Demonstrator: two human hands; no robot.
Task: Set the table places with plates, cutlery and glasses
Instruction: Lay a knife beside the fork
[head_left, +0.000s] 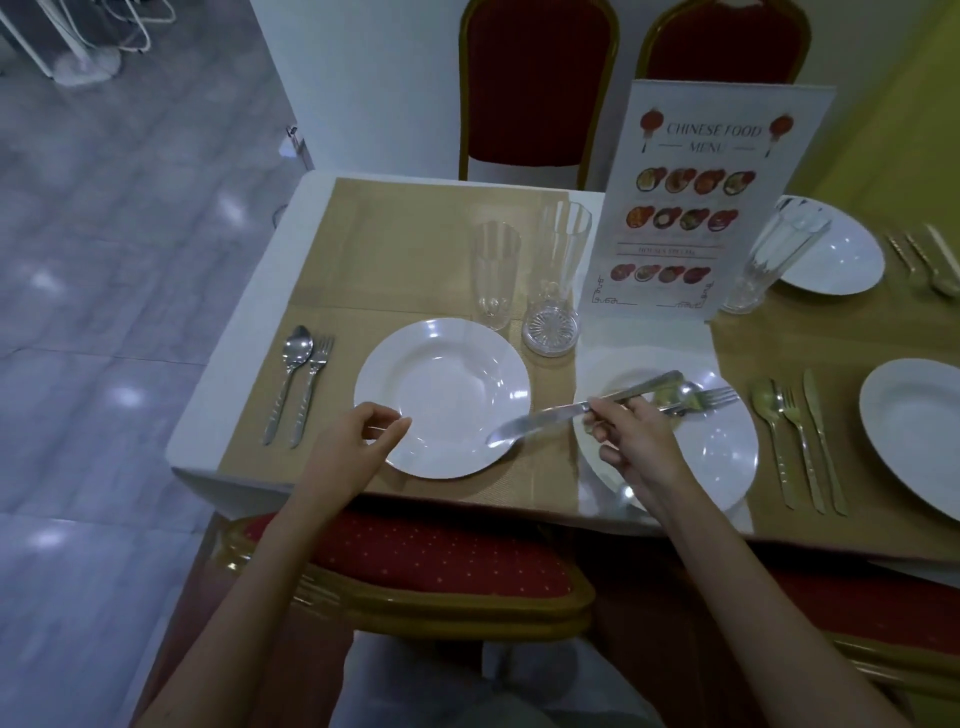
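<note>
Table (244, 395) carries white plate (441, 397) centrally; left hand (358, 441), fingers loosely curled and holding nothing, rests at plate's 8 o'clock rim; right hand (631, 436) pinches knife (571, 410), blade over plate's 4 o'clock rim.

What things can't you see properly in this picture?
- Plate under the right hand: the hand hides part.
- Far right plate: cut off by the head view's edge.
- Menu: small print too blurred to read.
- Cutlery at far right: blurred.
</note>
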